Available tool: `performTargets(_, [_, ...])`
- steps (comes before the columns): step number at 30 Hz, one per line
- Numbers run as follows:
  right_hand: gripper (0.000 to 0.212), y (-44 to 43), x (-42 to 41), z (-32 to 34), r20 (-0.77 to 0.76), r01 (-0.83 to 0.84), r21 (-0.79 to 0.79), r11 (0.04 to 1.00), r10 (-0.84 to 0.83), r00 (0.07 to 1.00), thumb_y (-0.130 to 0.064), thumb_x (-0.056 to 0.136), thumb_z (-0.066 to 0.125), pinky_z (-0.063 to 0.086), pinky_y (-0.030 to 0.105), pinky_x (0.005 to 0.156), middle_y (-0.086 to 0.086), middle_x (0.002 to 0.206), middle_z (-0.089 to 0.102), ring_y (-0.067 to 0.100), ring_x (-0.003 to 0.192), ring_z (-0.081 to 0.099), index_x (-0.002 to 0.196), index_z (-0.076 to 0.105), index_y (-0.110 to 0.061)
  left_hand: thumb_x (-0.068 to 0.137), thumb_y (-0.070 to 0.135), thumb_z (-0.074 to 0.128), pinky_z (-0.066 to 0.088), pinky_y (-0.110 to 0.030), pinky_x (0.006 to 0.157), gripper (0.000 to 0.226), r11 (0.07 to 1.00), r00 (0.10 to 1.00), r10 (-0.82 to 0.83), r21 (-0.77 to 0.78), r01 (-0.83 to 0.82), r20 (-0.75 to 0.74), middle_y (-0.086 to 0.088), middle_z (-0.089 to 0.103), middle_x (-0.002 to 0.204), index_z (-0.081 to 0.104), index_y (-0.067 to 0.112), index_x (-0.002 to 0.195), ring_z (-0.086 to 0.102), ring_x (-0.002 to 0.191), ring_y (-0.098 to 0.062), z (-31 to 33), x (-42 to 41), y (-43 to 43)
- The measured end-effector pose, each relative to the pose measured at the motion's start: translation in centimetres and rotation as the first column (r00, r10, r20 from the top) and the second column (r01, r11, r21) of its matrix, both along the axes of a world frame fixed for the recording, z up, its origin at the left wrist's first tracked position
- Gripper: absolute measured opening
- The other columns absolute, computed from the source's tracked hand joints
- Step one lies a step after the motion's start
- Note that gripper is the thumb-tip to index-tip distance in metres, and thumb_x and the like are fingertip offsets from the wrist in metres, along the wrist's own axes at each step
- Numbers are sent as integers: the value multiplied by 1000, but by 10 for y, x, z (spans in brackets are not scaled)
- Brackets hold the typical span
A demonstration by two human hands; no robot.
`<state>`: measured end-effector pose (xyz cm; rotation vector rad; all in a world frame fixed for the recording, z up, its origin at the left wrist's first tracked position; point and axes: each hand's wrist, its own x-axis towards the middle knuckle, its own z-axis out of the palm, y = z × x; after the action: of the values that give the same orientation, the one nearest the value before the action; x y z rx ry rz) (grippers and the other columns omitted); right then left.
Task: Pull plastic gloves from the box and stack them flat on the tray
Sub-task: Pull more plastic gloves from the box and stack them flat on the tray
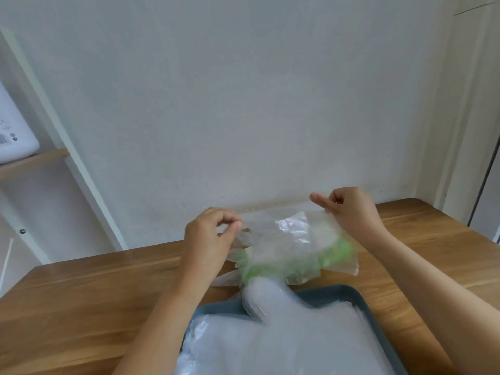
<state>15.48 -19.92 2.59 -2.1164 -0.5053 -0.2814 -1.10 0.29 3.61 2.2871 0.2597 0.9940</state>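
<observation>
The left hand (208, 239) pinches one edge of a clear plastic glove (286, 236), held spread above the wooden table (81, 293). A blurred green box (338, 251) shows through it. The right hand (349, 209) pinches the glove's other edge. Nearer, flat gloves (270, 345) lie stacked on the tray (351, 295).

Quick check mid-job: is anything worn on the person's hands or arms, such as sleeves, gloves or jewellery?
Nothing worn shows. The left hand and right hand are bare, with no gloves, rings or watch, and no sleeve appears on either arm up to the frame edge.
</observation>
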Motion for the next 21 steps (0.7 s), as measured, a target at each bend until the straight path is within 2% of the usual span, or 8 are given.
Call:
performTargets(5, [59,-20,22,-11,-32,127,-255,959,-139,990,-57,88,53,32,31,51,7,57,50,23,55,48,67,53,-3,90,20,66,45,-14,87,11,997,959,47,-77,-27,279,14,70,92,63,29,84,64,94,1,31,-17,-5])
performTargets(8, [63,-21,20,-4,-26,38,-316,948,-49,998,-64,82,51,45,34,80,12,105,63,25,96,59,102,66,-7,90,25,61,46,-18,86,5,1000,915,25,-24,-17,403,10,70,91,61,22,87,65,95,-5,51,-32,-18])
performTargets(10, [72,-21,3,10,63,-18,-217,976,33,997,-67,77,50,34,31,102,8,136,49,22,126,45,126,58,-15,92,21,61,44,-11,84,6,999,902,8,27,-22,432,12,69,90,61,15,90,63,93,1,60,-40,-25])
performTargets(12, [76,-20,-23,30,34,-237,16,971,236,971,-70,71,45,35,23,105,2,139,50,8,124,48,129,55,-21,93,17,61,42,-7,82,6,999,900,-5,47,-18,436,13,68,88,60,11,90,62,91,4,66,-44,-29])
performTargets(14, [73,-17,-52,49,-103,-546,349,761,611,785,-73,70,46,44,19,98,3,135,56,1,115,56,124,57,-25,92,18,61,42,-5,79,8,999,909,8,31,-23,417,11,68,85,59,11,89,63,91,3,70,-48,-30])
performTargets(16, [95,-15,-71,61,-160,-659,494,567,804,572,-82,60,57,49,24,94,5,131,60,12,120,57,129,53,-18,91,21,63,43,-6,77,11,1000,921,22,12,-29,389,6,69,83,59,12,86,64,90,-2,72,-53,-29])
performTargets(19, [105,-17,-97,82,-234,-755,496,428,904,359,-77,58,66,47,42,100,13,134,56,29,126,53,136,47,-9,88,17,65,44,-6,71,11,999,934,29,-33,-19,357,6,68,77,59,12,80,64,84,-1,76,-62,-32])
performTargets(21, [85,-21,-116,97,-266,-789,386,478,876,402,-62,66,74,44,47,101,15,129,60,32,121,56,131,54,-11,87,16,66,43,-6,66,13,999,942,28,-30,-19,335,7,66,73,58,12,77,63,80,-1,80,-68,-35])
